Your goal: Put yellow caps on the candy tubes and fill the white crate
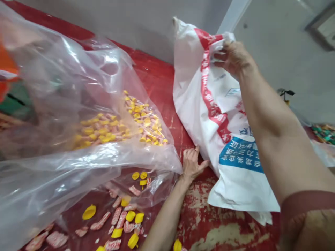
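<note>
A large white woven sack (193,115) with a red stripe and a blue printed panel stands tilted on the red table. My right hand (232,57) grips its upper edge, fingers closed round the material. Low beside the sack, my left hand (192,164) has its thumb stretched out and rests between the sack and a clear plastic bag (86,157). Inside the clear bag lie many small yellow caps joined to pinkish pieces (104,129). Loose yellow caps (89,212) and pink-white pieces (116,215) are scattered at the lower left, some under the plastic.
The red tabletop (204,216) has worn, pale patches. An orange and green item (18,101) shows at the left through the plastic. Green and brown pieces (324,133) lie at the far right near a plastic bag. A grey wall (131,24) stands behind.
</note>
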### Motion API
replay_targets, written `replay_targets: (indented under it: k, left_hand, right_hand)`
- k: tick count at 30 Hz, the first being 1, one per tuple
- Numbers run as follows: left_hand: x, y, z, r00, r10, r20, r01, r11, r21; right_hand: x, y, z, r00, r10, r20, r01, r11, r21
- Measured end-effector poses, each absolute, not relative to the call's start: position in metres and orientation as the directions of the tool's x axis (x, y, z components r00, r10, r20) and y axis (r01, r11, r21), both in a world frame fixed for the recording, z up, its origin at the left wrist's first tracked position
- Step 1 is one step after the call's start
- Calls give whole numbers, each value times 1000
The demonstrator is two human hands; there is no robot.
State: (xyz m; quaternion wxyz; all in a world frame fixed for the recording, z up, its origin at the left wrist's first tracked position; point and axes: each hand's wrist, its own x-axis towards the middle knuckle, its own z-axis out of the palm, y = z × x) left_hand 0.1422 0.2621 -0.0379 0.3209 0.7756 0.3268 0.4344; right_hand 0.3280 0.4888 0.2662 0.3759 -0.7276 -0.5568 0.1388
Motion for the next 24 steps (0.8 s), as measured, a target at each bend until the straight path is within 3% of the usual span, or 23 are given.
replay_targets:
  k: [3, 7, 10, 12, 14, 18, 21, 24]
  left_hand:
    - [146, 264, -39, 392, 820, 416, 277, -537, 797]
    - [149, 266, -41, 375, 833, 407, 271, -518, 811]
    - [151, 267, -41, 387, 840, 380, 277, -499, 821]
    - [151, 269, -40, 392, 853, 345, 298, -473, 829]
    - [151, 271, -37, 402, 863, 305, 317, -444, 838]
    - [146, 266, -23, 445, 863, 238, 302, -395, 868]
    - [132, 243, -2, 347, 910, 227, 226, -316, 921]
    - [112, 203, 26, 270, 869, 415, 139, -461, 876]
  right_hand:
    - [330, 432, 261, 286, 943, 171, 690, -78, -720]
    - [338, 297, 250, 324, 882, 343, 796, -58, -603]
    - [351, 174, 231, 509, 740, 438, 828, -284, -482]
    - [358, 96, 209, 741, 551, 384, 667, -536, -517]
    - [359, 31, 178, 824, 486, 292, 557, -597, -577]
    - [332, -33, 102, 833, 545, 94, 447, -563, -695]
    - [299, -19, 52, 765, 634, 111, 494, -468, -733]
    - [276, 26, 24, 688, 709, 157, 564, -386, -730]
